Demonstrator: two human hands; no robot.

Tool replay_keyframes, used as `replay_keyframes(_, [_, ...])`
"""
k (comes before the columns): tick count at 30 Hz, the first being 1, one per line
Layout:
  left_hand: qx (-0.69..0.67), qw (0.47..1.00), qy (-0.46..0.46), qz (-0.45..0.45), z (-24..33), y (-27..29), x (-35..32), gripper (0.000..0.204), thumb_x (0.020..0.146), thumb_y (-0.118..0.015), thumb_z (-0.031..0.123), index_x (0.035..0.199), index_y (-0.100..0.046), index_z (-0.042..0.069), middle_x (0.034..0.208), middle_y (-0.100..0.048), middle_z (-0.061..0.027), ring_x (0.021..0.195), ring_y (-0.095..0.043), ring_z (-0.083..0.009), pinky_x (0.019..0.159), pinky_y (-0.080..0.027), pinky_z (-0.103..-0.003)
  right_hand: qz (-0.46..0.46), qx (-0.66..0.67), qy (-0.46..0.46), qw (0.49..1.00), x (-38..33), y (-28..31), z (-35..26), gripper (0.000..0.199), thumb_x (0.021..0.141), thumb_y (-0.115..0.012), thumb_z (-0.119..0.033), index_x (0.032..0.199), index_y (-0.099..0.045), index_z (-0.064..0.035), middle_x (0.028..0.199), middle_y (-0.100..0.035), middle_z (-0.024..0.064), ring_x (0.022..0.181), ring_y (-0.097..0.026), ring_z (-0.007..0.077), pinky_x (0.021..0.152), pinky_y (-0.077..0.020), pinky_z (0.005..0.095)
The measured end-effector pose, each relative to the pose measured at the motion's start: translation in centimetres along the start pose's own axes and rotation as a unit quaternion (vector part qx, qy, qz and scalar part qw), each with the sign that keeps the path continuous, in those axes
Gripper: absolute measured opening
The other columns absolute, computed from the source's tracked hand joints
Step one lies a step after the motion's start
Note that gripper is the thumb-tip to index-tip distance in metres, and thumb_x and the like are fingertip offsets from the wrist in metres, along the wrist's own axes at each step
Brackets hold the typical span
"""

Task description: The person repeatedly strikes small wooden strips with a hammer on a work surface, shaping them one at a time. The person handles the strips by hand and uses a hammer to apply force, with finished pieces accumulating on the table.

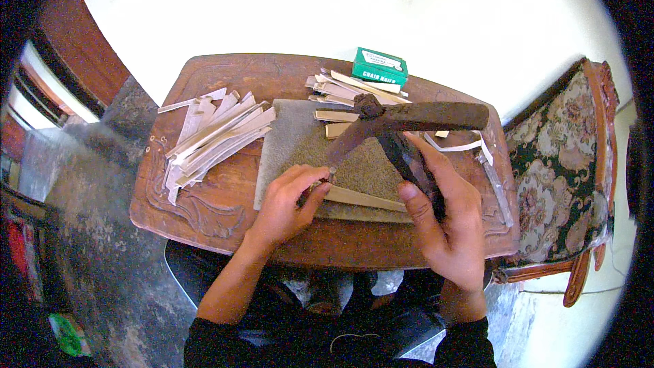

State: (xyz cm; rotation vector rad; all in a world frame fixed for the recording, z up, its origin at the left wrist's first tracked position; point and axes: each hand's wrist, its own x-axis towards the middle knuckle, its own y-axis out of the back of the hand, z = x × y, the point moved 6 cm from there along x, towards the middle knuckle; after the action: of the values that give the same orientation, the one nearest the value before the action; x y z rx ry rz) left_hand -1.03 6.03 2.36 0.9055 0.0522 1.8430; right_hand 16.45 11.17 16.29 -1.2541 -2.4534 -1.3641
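Right hand [446, 221]: fingers wrapped tight on dark handle [409, 160] of rusty hinged cutter [409, 117], near right front of mat.
Left hand [289, 201]: fingertips [320, 187] pinched closed on near end of pale wood strip [364, 199], pressing it flat.
Strip place: front edge of grey mat [293, 133], mid table, under cutter blade.
Handling: strip looks light, thin, stiff, probably brittle; best held flat at the end, away from blade. Cutter looks heavy, rigid; take by handle.
Table [204, 211]: carved wood.
Left side: loose heap of pale strips [214, 136].
Back edge: smaller strip pile [354, 88], green box [379, 66].
Right edge: curled offcuts [463, 144]; upholstered chair [558, 163] beside.
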Motion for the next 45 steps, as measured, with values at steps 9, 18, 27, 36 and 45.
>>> replay_keyframes(9, [-0.001,1.000,0.017,-0.010,-0.1,-0.1,0.1,0.020,0.086,-0.070,0.004,0.105,-0.065,0.001,0.093,-0.068,-0.0158,0.085,-0.065,-0.0337,0.074,-0.052,-0.040,-0.007,-0.009,-0.003,1.000,-0.2,-0.4,0.2,0.044,0.092,-0.061,-0.006,0.134,-0.051,-0.0017,0.110,-0.064,0.0242,0.102,-0.063,0.0429,0.087,-0.0512,0.0453])
replay_keyframes(18, [0.007,1.000,0.021,-0.021,0.3,0.1,0.3,0.020,0.085,-0.069,0.003,0.105,-0.065,0.001,0.093,-0.067,-0.0160,0.085,-0.065,-0.0343,0.074,-0.052,-0.040,0.001,-0.016,-0.024,1.000,-0.7,-0.7,0.7,0.041,0.092,-0.061,-0.009,0.132,-0.053,-0.0020,0.110,-0.065,0.0235,0.100,-0.065,0.0393,0.086,-0.0509,0.0429])
replay_keyframes(27, [0.005,0.999,0.051,-0.006,-0.2,0.2,-0.1,0.018,0.088,-0.067,0.003,0.106,-0.064,0.001,0.093,-0.067,-0.0167,0.083,-0.066,-0.0325,0.074,-0.052,-0.038,0.003,0.219,-0.226,0.949,-1.8,-4.1,6.2,0.032,0.100,-0.055,-0.020,0.128,-0.050,-0.0049,0.087,-0.061,0.0105,0.073,-0.062,0.0226,0.066,-0.0510,0.0357])
replay_keyframes(36, [-0.087,0.988,0.130,0.005,-1.1,0.5,0.1,0.004,0.095,-0.059,0.004,0.096,-0.057,0.000,0.093,-0.068,-0.0106,0.085,-0.064,-0.0158,0.076,-0.050,-0.030,0.050,0.401,-0.323,0.856,-3.1,-10.9,12.1,0.029,0.103,-0.050,-0.026,0.124,-0.047,-0.0061,0.085,-0.050,0.0009,0.058,-0.048,0.0085,0.044,-0.0416,0.0255])
replay_keyframes(45, [-0.107,0.988,0.111,-0.017,-0.9,0.2,0.2,0.004,0.096,-0.058,0.003,0.099,-0.059,0.001,0.094,-0.069,-0.0088,0.084,-0.063,-0.0145,0.077,-0.050,-0.029,0.045,0.391,-0.318,0.863,-3.2,-11.0,12.1,0.037,0.102,-0.051,-0.030,0.131,-0.047,-0.0059,0.075,-0.053,0.0009,0.052,-0.049,0.0097,0.044,-0.0406,0.0267])
